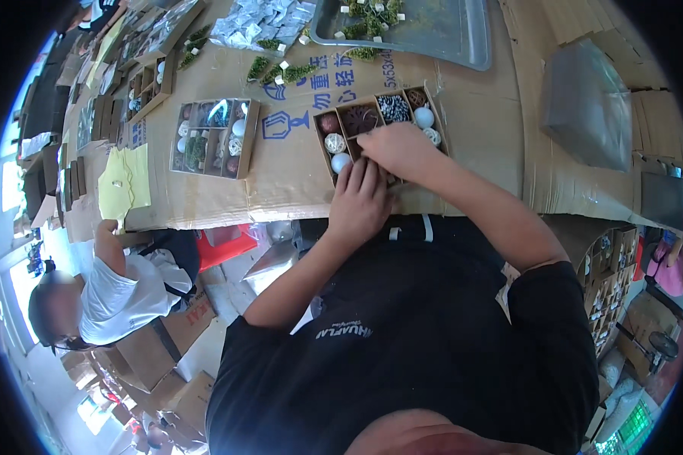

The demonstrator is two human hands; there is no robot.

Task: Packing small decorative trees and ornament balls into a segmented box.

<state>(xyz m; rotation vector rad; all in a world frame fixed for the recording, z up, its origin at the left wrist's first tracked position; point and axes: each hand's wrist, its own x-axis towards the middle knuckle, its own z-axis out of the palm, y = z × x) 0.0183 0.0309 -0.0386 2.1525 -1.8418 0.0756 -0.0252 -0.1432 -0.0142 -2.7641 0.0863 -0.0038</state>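
Observation:
A divided cardboard box [322, 149] of ornaments sits close to the table's near edge, its compartments open on top. Inside I make out a dark red ball [328, 123], a white woven ball [335, 143], a pale blue ball [341, 162], a dark snowflake-like piece [359, 120] and a frosted pinecone [394, 108]. My right hand [399, 152] reaches over the middle compartments, fingers closed and pointing down. Beside it, my left hand [361, 200] has bent fingers together in the box's near side. Whatever lies under the fingertips of either hand is hidden.
To the left stands a filled ornament box [248, 140] under a clear lid. Green moss sprigs [288, 73], small silvery packets [262, 23] and a clear plastic tray [432, 51] lie farther back. A clear stack [588, 106] stands right; another person [133, 292] works left.

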